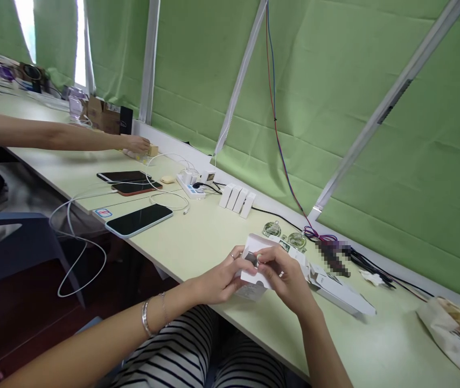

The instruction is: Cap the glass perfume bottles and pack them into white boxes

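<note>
Over the table's front edge, I hold a small white cardboard box (257, 277) with its flap raised. My left hand (228, 277) is closed around its left side, a ring on one finger. My right hand (284, 272) is also closed, its thumb and fingertips pinching at the box's mouth. A small dark grey piece (251, 258) shows there between the hands; its kind is unclear. Just behind lie two round clear glass-like items (272, 229) with greenish contents, partly hidden. To the right of my right hand is a long opened white carton (343, 293).
Several small white boxes (237, 199) stand in a row near a power strip (190, 186). Phones (139, 220) and white cables lie left. Another person's arm (52, 132) reaches across the far table. A crumpled paper bag (448, 334) sits right; black cables (369, 272) run along the back.
</note>
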Motion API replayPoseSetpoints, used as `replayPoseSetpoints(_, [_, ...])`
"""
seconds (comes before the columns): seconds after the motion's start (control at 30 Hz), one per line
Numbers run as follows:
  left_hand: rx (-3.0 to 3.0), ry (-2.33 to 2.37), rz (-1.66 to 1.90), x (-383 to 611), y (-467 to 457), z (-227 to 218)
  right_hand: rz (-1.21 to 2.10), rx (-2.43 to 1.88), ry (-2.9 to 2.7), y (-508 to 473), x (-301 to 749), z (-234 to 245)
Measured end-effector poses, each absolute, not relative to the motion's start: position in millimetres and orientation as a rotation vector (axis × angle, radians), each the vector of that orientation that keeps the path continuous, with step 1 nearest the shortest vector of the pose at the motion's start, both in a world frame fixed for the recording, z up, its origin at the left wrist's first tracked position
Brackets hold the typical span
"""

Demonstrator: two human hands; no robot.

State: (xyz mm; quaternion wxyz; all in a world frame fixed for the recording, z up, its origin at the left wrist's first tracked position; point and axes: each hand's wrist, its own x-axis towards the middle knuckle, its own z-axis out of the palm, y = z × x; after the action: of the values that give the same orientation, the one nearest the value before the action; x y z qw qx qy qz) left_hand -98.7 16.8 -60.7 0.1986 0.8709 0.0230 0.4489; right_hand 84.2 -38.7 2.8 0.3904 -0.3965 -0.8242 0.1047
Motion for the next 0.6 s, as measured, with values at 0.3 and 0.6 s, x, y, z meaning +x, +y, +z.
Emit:
replayPoseSetpoints(0.3, [2.463,0.040,1.264,-98.4,17.4,-63.0,0.159,-1.094,-2.194,-50.6,74.7,11.4])
replayPoseSetpoints(0.6, [2.443,0.192,1.256,-99.1,15.1,-63.2,-0.019,-0.932,-1.837,-38.9,94.2,-25.3])
